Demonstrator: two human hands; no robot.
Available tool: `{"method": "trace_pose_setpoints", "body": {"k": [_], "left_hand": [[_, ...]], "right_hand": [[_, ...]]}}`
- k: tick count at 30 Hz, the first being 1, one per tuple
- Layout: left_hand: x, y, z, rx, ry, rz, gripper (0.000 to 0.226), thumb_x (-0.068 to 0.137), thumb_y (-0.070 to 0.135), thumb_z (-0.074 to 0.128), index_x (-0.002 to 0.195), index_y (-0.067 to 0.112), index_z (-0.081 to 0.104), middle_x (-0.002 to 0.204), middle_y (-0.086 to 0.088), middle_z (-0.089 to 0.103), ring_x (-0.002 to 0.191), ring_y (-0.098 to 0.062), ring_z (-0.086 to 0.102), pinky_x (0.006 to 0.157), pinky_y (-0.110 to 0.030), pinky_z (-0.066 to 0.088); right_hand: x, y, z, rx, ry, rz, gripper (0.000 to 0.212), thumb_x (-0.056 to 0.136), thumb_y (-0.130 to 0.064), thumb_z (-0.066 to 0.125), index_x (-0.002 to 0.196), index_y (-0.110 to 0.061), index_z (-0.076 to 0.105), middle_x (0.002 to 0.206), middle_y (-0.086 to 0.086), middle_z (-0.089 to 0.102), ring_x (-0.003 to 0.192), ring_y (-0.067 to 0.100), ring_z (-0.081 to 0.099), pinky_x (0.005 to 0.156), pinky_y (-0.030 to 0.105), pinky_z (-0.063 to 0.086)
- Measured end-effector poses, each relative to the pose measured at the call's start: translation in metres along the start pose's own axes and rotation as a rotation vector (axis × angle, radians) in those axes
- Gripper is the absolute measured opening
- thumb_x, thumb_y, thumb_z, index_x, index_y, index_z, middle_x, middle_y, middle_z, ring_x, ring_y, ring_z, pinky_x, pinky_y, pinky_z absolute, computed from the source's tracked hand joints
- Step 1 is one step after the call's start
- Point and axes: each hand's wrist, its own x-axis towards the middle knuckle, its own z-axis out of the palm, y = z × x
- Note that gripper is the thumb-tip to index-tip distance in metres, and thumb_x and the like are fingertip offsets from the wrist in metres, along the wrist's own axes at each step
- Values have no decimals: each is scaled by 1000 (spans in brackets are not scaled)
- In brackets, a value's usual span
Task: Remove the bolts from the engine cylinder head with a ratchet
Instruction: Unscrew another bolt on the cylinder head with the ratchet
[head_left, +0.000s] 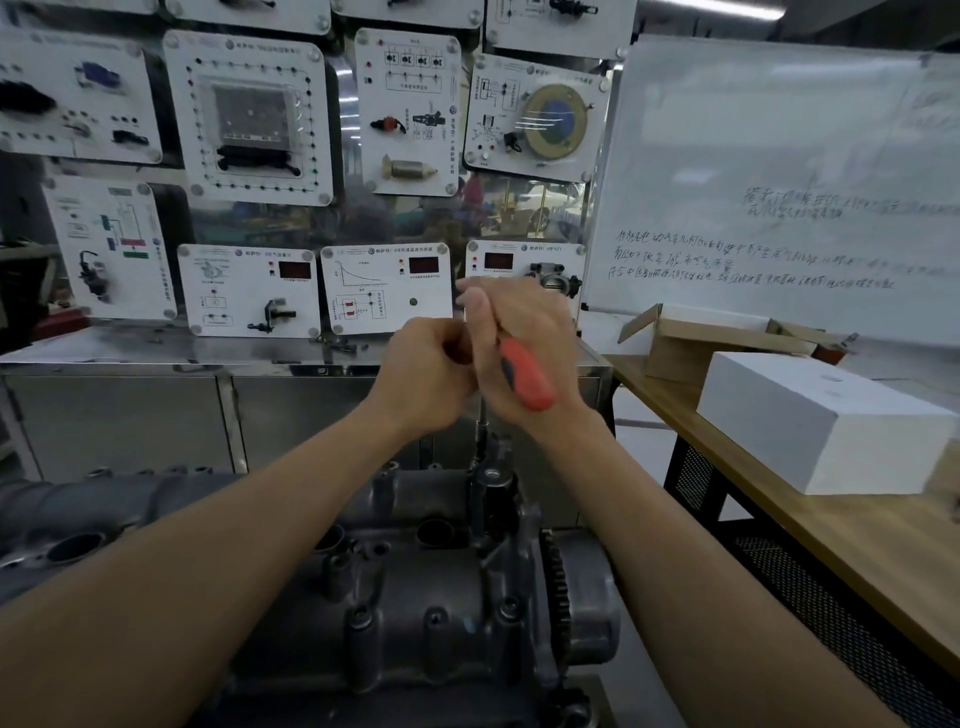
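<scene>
Ratchet (525, 376) in L hand (431, 369), R hand (527, 322)

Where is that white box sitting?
In the head view, the white box sits on the wooden table at the right, just in front of an open cardboard box.

the ratchet (525, 375), red-handled, sits atop a thin upright extension (481, 423) reaching down to the dark grey cylinder head (415, 613).

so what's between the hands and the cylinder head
A thin metal extension bar, running down from the ratchet to the cylinder head; seen in the head view.
</scene>
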Motion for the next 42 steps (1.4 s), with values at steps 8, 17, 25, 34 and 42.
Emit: {"method": "trace_pose_setpoints", "body": {"k": [8, 17, 25, 34, 42], "left_hand": [[-2, 6, 3, -283, -132, -95, 13, 98, 2, 60, 103, -6, 69, 97, -20, 74, 89, -29, 72, 79, -38, 60], [1, 3, 1, -143, 44, -60, 9, 85, 2, 76, 78, -1, 72, 73, -17, 72, 63, -24, 69, 64, -35, 58], [-2, 5, 1, -155, 31, -45, 13, 88, 1, 71, 78, -5, 67, 76, -25, 69, 73, -47, 65, 67, -53, 56], [-1, 5, 3, -265, -141, -64, 14, 96, 0, 61, 101, -8, 71, 93, -16, 75, 77, -13, 74, 67, -20, 58], [1, 2, -3, 58, 30, -11, 35, 88, -1, 65, 61, 20, 59, 55, 4, 57, 53, -17, 53, 54, -27, 44]], "right_hand": [[5, 16, -8, 1414, -209, 1008, 61, 108, -44, 27, 92, -20, 81, 113, 0, 75, 103, 21, 72, 79, 34, 55], [3, 4, -3, 460, -130, 530, 49, 107, -35, 35, 94, -10, 76, 86, -4, 74, 82, 2, 68, 78, 21, 54], [5, -6, 1, 820, -154, 638, 46, 108, -30, 35, 101, -11, 76, 103, -1, 76, 99, 15, 71, 80, 26, 57], [4, 16, -12, 1332, -233, 1153, 58, 107, -44, 31, 91, -17, 79, 103, 4, 77, 76, 21, 72, 54, 26, 48], [-1, -7, 3, 102, -44, 68, 38, 105, -22, 43, 93, -1, 74, 85, 5, 75, 81, 18, 70, 76, 37, 55]]}}
